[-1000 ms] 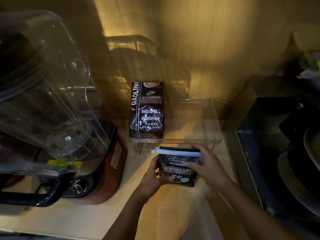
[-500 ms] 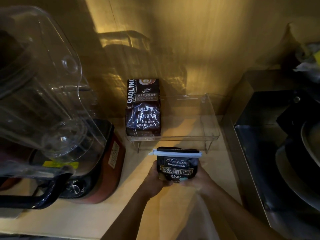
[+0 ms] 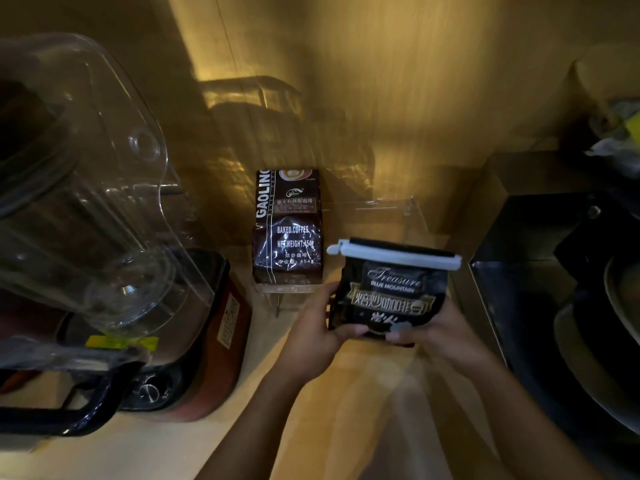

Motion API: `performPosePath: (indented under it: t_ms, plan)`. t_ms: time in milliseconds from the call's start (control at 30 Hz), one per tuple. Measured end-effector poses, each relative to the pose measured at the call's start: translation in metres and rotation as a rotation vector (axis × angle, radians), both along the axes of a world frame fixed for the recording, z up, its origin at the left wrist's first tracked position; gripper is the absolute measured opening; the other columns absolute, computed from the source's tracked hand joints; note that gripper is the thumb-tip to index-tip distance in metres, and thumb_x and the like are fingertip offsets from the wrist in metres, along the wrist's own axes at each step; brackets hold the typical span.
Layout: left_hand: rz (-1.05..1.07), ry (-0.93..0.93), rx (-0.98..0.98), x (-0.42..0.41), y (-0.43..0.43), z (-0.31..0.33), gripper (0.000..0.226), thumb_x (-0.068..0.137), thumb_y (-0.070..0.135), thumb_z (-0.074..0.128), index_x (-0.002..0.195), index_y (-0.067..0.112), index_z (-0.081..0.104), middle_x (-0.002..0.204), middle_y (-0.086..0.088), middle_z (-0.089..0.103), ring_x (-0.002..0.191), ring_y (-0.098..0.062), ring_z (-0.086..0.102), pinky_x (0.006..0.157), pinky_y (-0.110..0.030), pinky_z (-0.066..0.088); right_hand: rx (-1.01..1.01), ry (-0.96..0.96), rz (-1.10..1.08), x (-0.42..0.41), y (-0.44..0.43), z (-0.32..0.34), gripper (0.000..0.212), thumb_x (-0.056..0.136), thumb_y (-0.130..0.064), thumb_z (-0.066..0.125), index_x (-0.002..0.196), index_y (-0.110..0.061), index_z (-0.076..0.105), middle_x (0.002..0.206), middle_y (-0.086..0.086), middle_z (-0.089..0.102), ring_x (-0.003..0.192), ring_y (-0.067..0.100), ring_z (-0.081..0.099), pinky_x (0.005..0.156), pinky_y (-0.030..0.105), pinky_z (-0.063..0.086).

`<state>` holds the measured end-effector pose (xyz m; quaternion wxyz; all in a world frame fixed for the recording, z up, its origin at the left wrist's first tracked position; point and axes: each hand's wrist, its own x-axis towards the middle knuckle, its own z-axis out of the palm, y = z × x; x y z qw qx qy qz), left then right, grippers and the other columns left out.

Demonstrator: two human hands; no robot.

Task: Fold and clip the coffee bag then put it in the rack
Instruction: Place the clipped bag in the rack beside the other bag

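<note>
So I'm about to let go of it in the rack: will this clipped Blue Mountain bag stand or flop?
The clipped coffee bag looks soft: its foil creases where the left hand and right hand hold it. The white clip probably stiffens only the top. It may slump; leaning it against the Gaolin bag in the clear rack seems safer.

— How did we have our hands?

— Both forearms reached forward from the bottom edge, angled toward each other. Our left hand [image 3: 311, 336] gripped the lower left corner of the coffee bag [image 3: 389, 299], thumb across its front.

— And the other?

— Our right hand [image 3: 446, 336] clasped the lower right corner, thumb on the front, fingers [image 3: 401, 332] curled under the bottom edge.
</note>
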<state>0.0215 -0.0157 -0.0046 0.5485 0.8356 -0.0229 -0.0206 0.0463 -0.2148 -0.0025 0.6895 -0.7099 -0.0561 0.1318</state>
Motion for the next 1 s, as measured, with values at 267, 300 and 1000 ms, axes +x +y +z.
performPosePath:
  t_ms: [267, 300, 1000]
  plan:
    - [0.019, -0.126, -0.014, 0.035, -0.009, 0.055, 0.060, 0.072, 0.015, 0.073, 0.124, 0.022, 0.043, 0.120, 0.001, 0.060, 0.110, -0.012, 0.056, 0.096, -0.041, 0.048, -0.033, -0.153, -0.037, 0.040, -0.007, 0.052, 0.066, 0.044, 0.009, 0.081, 0.093, -0.029, 0.059, 0.091, -0.013, 0.072, 0.089, 0.001, 0.064, 0.068, 0.011, 0.051]
    - [0.020, -0.134, -0.011, 0.041, -0.010, 0.059, 0.060, 0.073, 0.014, 0.073, 0.124, 0.020, 0.043, 0.120, 0.000, 0.060, 0.110, -0.012, 0.056, 0.096, -0.040, 0.048, -0.044, -0.151, -0.034, 0.047, -0.007, 0.057, 0.066, 0.044, 0.006, 0.082, 0.094, -0.030, 0.058, 0.094, -0.009, 0.071, 0.090, 0.001, 0.064, 0.070, 0.012, 0.052]
    - [0.411, 0.025, -0.195, 0.146, -0.047, 0.045, 0.020, 0.094, 0.029, 0.040, 0.111, 0.019, 0.042, 0.119, -0.013, 0.054, 0.107, -0.028, 0.052, 0.089, -0.043, 0.044, -0.229, -0.072, 0.018, 0.164, 0.017, 0.025, 0.055, 0.054, 0.012, 0.077, 0.101, -0.010, 0.059, 0.095, 0.002, 0.066, 0.092, 0.018, 0.060, 0.076, 0.028, 0.048]
